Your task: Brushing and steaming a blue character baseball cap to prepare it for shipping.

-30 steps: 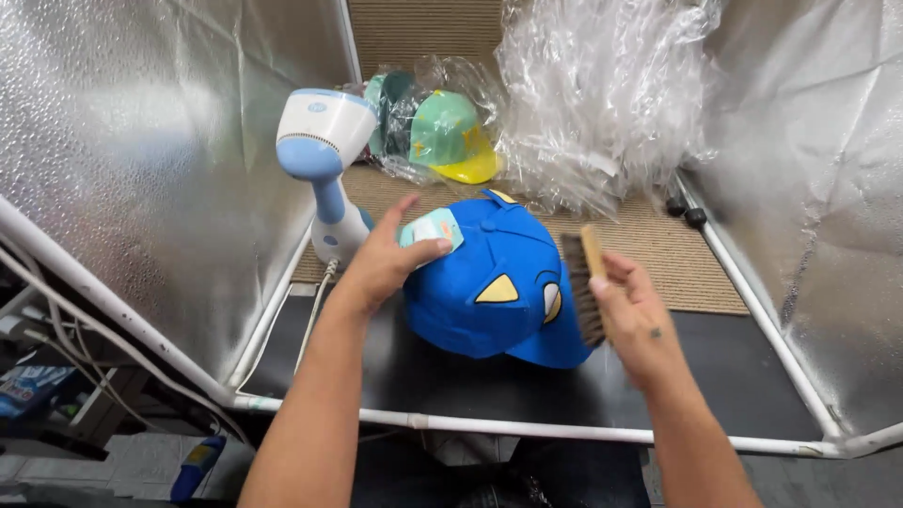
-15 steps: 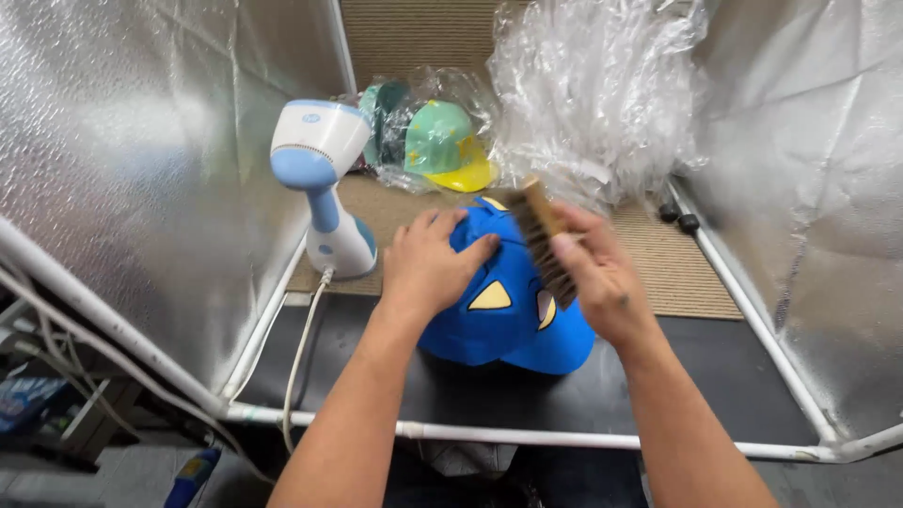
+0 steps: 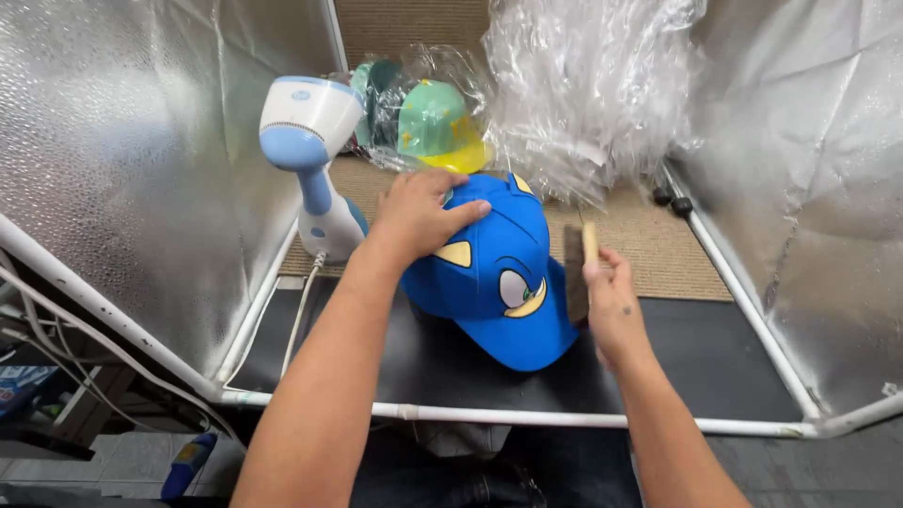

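Left hand (image 3: 419, 214) is lying palm-down on the crown of the blue cap (image 3: 494, 273), fingers spread and pressing, not clenched. Right hand (image 3: 611, 306) is gripping a wooden brush (image 3: 578, 268), bristles facing the cap's right side and touching or just beside it; cannot tell which. The cap is sitting between both hands on a black mat (image 3: 705, 362), brim pointing toward the person.

Just left of the left hand a white-and-blue steamer (image 3: 315, 160) is standing upright, close to the wrist, with its cord (image 3: 299, 315) trailing down past the left forearm. Beyond the left hand a green-and-yellow cap (image 3: 437, 127) wrapped in clear plastic is lying on the tan carpet (image 3: 649, 249). Beyond the right hand a pile of crumpled plastic wrap (image 3: 593, 94) is crowding the back, near the blue cap's top.

Silver foil walls (image 3: 113, 160) are closing in on both sides. A white pipe frame (image 3: 564, 419) is running along the near edge under both forearms and up the right side. Open mat is showing right of the right hand.
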